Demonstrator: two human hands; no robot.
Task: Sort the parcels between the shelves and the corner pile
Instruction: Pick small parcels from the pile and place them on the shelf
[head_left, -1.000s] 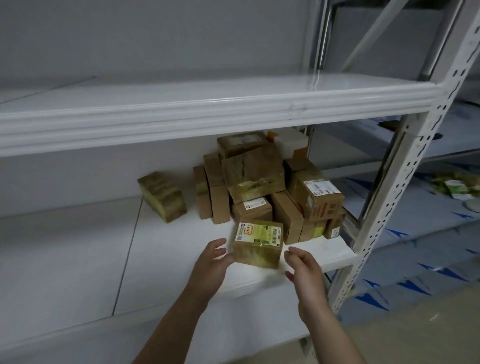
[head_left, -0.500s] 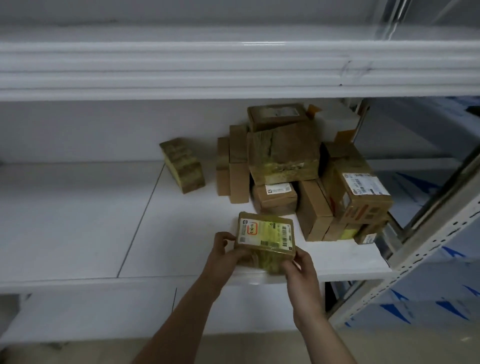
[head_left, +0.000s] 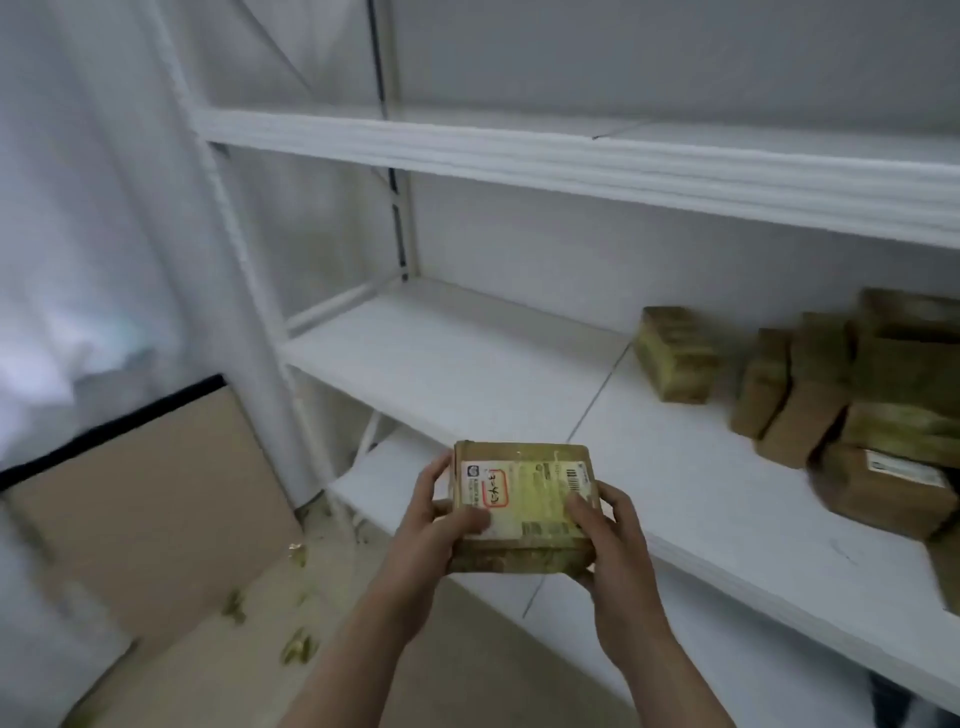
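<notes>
Parcel, label up, in air just before the shelf edge; left grip and right grip clamp opposite sides. Keep level, thumbs on top, for the carry.

On the small brown tape-wrapped cardboard parcel I hold, the white-and-yellow label carries a round blue logo, a red-outlined box of dark characters I cannot read and a barcode, while the white label on a brown cardboard box on the white shelf is blurred.
</notes>
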